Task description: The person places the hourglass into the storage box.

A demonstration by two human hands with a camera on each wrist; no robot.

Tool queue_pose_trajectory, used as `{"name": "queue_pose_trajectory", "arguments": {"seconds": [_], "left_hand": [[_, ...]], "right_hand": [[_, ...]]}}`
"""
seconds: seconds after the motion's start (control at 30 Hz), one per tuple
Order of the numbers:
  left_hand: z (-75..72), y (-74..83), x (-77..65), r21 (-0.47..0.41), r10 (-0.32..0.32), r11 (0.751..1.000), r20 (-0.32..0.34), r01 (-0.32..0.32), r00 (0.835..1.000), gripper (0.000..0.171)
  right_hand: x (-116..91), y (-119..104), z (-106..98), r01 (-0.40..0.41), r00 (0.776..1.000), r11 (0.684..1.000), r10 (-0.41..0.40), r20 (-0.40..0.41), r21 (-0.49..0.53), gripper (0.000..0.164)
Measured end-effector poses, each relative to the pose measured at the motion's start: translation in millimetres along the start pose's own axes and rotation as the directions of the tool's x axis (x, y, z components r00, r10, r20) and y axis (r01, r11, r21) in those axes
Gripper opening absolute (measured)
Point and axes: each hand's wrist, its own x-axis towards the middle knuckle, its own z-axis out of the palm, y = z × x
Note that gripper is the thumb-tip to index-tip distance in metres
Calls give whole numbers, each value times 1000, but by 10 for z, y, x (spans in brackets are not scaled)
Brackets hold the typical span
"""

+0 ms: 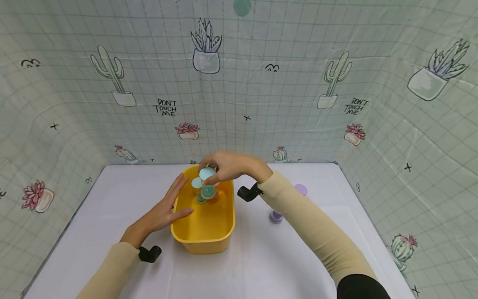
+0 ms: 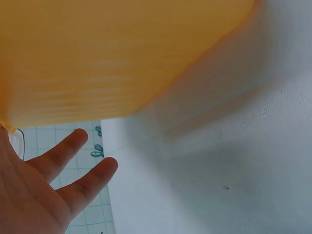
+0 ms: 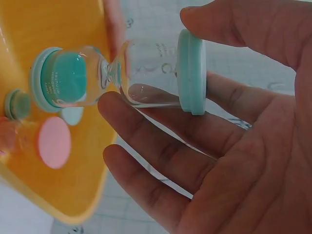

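Observation:
My right hand (image 1: 229, 165) pinches the upper mint cap of a sand timer (image 3: 151, 73) between thumb and fingers, above the yellow tub (image 1: 199, 224). Teal sand (image 3: 72, 78) lies in the timer's lower bulb; the upper bulb is clear glass. Inside the tub, at its far half, stand other sand timers: a green one (image 1: 201, 199) with a pale cap and an orange one (image 1: 215, 198), partly hidden behind the teal one. At the tub's left side is my left hand (image 1: 164, 211), fingers straight along the rim and thumb over the inside.
To the right of the tub, a purple sand timer (image 1: 276, 217) stands on the white table (image 1: 254, 257); a lilac cap (image 1: 301, 189) shows behind my right sleeve. A grid-patterned cloth (image 1: 239, 95) with plant drawings hangs behind and at both sides.

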Motion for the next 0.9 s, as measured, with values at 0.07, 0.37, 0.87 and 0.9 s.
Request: {"name": "queue_pose_trajectory", "arguments": {"seconds": [0.07, 0.37, 0.87, 0.9], "left_hand": [[-1, 4, 4, -5, -10, 1000, 1, 10, 1000, 96], [-3, -24, 8, -30, 2, 1000, 4, -2, 1000, 98], [1, -9, 1, -18, -4, 1000, 7, 4, 1000, 100], [1, -10, 1, -15, 0, 1000, 6, 0, 1000, 100]], "right_hand": [[53, 9, 54, 5, 1000, 1000, -5, 16, 10, 44], [261, 104, 317, -31, 997, 998, 27, 68, 47, 46], [488, 200, 604, -64, 989, 997, 58, 135, 37, 39], [501, 199, 612, -67, 987, 997, 62, 145, 30, 40]]}}
